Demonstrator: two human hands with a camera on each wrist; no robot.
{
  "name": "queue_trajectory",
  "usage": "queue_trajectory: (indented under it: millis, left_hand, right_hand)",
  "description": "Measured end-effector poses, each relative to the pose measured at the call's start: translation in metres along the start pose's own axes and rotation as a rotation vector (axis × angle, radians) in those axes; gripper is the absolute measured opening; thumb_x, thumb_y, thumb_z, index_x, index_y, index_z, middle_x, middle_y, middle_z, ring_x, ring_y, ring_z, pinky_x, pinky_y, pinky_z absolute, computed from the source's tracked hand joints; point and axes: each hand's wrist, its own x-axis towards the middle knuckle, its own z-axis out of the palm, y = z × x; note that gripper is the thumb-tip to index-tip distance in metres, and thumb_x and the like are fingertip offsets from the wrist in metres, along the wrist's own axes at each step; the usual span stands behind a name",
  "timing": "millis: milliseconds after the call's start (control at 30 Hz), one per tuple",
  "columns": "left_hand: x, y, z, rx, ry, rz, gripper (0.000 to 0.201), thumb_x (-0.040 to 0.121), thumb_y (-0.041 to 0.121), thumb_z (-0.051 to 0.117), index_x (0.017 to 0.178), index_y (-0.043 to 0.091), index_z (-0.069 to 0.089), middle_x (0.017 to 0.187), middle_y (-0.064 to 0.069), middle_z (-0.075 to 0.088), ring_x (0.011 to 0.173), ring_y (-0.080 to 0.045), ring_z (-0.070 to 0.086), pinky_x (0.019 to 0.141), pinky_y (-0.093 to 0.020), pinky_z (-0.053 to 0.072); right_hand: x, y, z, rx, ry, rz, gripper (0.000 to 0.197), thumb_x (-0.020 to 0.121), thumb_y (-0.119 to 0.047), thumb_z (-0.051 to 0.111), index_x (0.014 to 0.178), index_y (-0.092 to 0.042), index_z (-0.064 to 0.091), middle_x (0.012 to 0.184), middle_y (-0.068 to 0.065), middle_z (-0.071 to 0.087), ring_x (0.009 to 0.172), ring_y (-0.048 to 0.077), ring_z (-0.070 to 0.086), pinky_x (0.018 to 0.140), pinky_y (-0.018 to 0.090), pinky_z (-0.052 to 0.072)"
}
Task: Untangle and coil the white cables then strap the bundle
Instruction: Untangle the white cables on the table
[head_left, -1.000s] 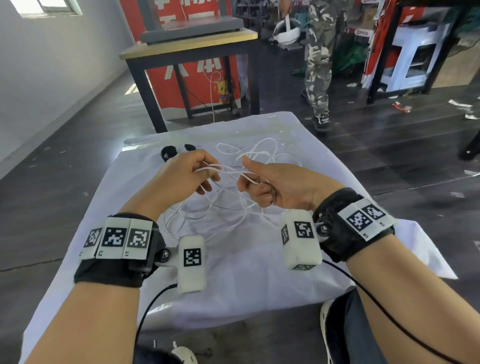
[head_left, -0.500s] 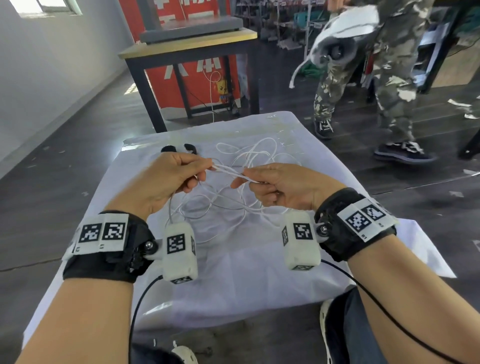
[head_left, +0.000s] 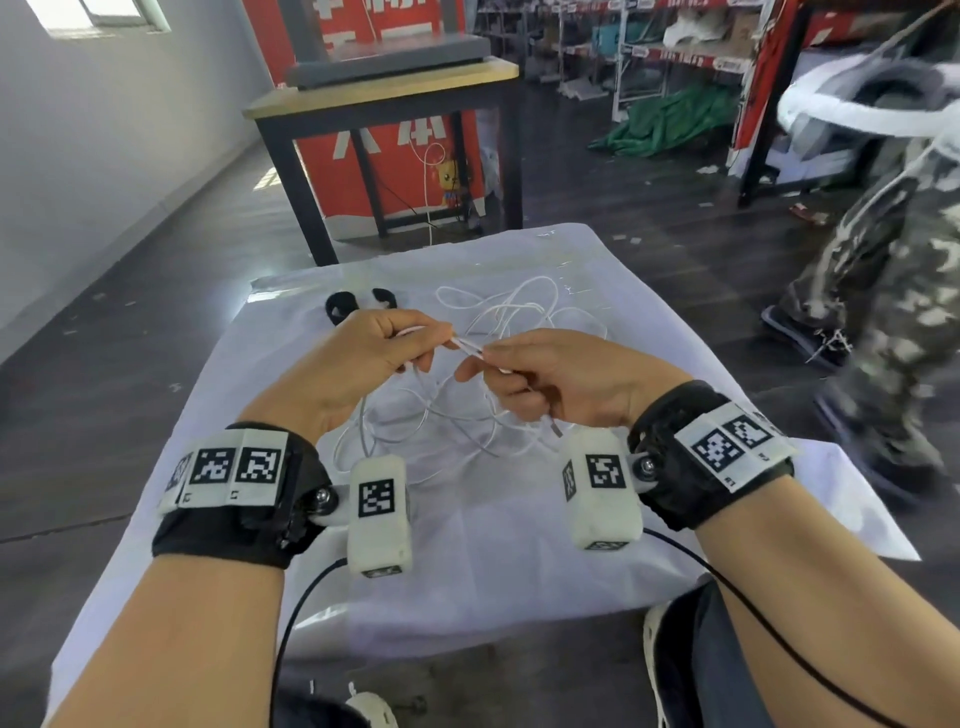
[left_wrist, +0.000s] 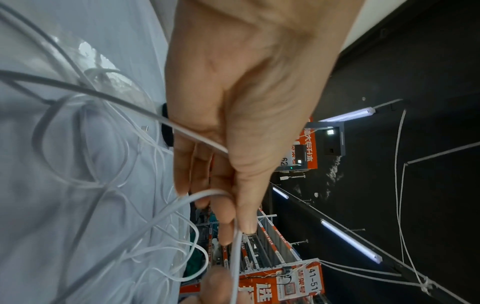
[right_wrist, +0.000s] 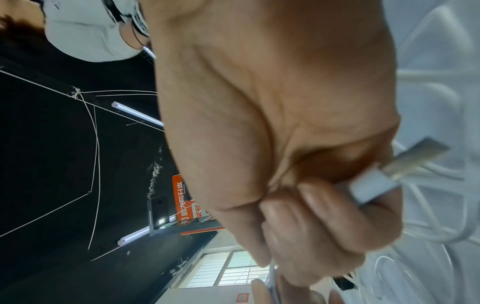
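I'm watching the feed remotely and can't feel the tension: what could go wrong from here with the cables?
Both hands, left hand and right hand, pinch a short stretch of white cables; pulling apart could tighten the loose tangle behind. The USB plug sticking out of the right fist may snag loops. The black straps lie close to the left hand and could get knocked.

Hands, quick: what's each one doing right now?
Left hand: pinching the white cables.
Right hand: gripping the same cables, a plug in its fist.
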Motion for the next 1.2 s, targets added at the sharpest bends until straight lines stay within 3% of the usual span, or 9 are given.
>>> queue_trajectory:
  millis: [100, 200, 400, 567, 700, 800, 900, 1033, 1200]
  left_hand:
    - [0.002, -0.002, 0.000, -0.178, -0.034, -0.071, 0.021, 0.095, 0.023, 0.056, 0.090, 0.011, 0.072, 0.062, 0.002, 0.053, 0.064, -0.007, 0.057, 0.085, -0.023, 0.055]
    - [0.002, 0.003, 0.003, -0.285, -0.059, -0.079, 0.020, 0.097, 0.019, 0.053, 0.096, 0.007, 0.068, 0.062, 0.003, 0.048, 0.052, -0.007, 0.048, 0.067, -0.022, 0.056]
    - [0.002, 0.005, -0.002, -0.176, 0.007, -0.092, 0.014, 0.093, 0.023, 0.060, 0.092, 0.012, 0.068, 0.057, 0.000, 0.049, 0.043, -0.007, 0.033, 0.043, -0.016, 0.034]
    - [-0.001, 0.001, -0.010, -0.137, -0.086, -0.046, 0.018, 0.094, 0.022, 0.058, 0.095, 0.011, 0.072, 0.061, 0.002, 0.052, 0.055, -0.008, 0.046, 0.056, -0.016, 0.047]
    - [-0.004, -0.002, -0.012, -0.184, -0.106, -0.064, 0.027, 0.094, 0.019, 0.056, 0.076, 0.018, 0.076, 0.070, 0.001, 0.061, 0.070, -0.012, 0.054, 0.080, -0.021, 0.054]
    - [-0.002, 0.000, -0.005, -0.311, -0.057, -0.047, 0.021, 0.095, 0.014, 0.053, 0.093, 0.007, 0.073, 0.065, 0.005, 0.057, 0.059, -0.005, 0.049, 0.073, -0.018, 0.052]
    - [0.000, 0.003, -0.005, -0.472, -0.061, -0.037, 0.020, 0.091, 0.015, 0.055, 0.098, 0.010, 0.073, 0.065, 0.003, 0.052, 0.050, -0.004, 0.041, 0.061, -0.016, 0.050]
    - [0.001, 0.002, -0.006, -0.498, -0.048, -0.014, 0.020, 0.086, 0.020, 0.059, 0.089, 0.014, 0.077, 0.064, 0.003, 0.052, 0.052, -0.004, 0.042, 0.063, -0.016, 0.049]
    - [0.005, -0.001, 0.002, -0.414, -0.031, 0.001, 0.023, 0.088, 0.025, 0.058, 0.101, 0.011, 0.072, 0.065, 0.004, 0.051, 0.055, -0.005, 0.043, 0.067, -0.017, 0.051]
  right_hand:
    - [0.001, -0.001, -0.001, -0.022, -0.004, 0.014, 0.034, 0.104, -0.024, 0.034, 0.100, -0.004, 0.061, 0.055, -0.007, 0.031, 0.043, 0.005, 0.023, 0.042, 0.016, 0.020]
    - [0.000, -0.002, -0.002, -0.037, -0.019, 0.036, 0.038, 0.103, -0.031, 0.034, 0.093, -0.004, 0.060, 0.054, -0.006, 0.027, 0.041, 0.005, 0.021, 0.039, 0.015, 0.020]
    - [-0.004, -0.001, -0.001, -0.071, -0.075, 0.054, 0.040, 0.102, -0.032, 0.035, 0.087, -0.005, 0.060, 0.053, -0.005, 0.025, 0.039, 0.004, 0.021, 0.037, 0.013, 0.021]
    - [-0.004, -0.002, -0.003, -0.035, -0.042, 0.025, 0.036, 0.102, -0.027, 0.036, 0.083, -0.005, 0.057, 0.049, -0.008, 0.026, 0.037, 0.003, 0.020, 0.037, 0.014, 0.019]
    - [-0.005, -0.002, -0.004, 0.012, -0.076, 0.021, 0.034, 0.103, -0.022, 0.033, 0.097, -0.005, 0.062, 0.048, -0.008, 0.026, 0.036, 0.002, 0.020, 0.036, 0.014, 0.020]
    - [-0.005, -0.001, 0.002, 0.078, -0.119, 0.017, 0.028, 0.101, -0.018, 0.033, 0.097, -0.006, 0.058, 0.053, -0.006, 0.033, 0.040, 0.004, 0.027, 0.042, 0.017, 0.019]
    - [-0.007, -0.003, 0.003, 0.206, -0.165, 0.010, 0.021, 0.097, -0.015, 0.033, 0.089, -0.008, 0.051, 0.056, -0.005, 0.039, 0.042, 0.003, 0.031, 0.043, 0.017, 0.014]
    - [-0.008, -0.009, 0.002, 0.195, -0.184, -0.018, 0.025, 0.096, -0.022, 0.034, 0.091, -0.008, 0.054, 0.048, -0.010, 0.032, 0.036, 0.000, 0.024, 0.039, 0.018, 0.010]
    - [-0.008, -0.009, 0.007, 0.111, -0.100, -0.052, 0.032, 0.100, -0.029, 0.034, 0.083, -0.011, 0.055, 0.045, -0.011, 0.025, 0.035, 0.001, 0.017, 0.036, 0.018, 0.010]
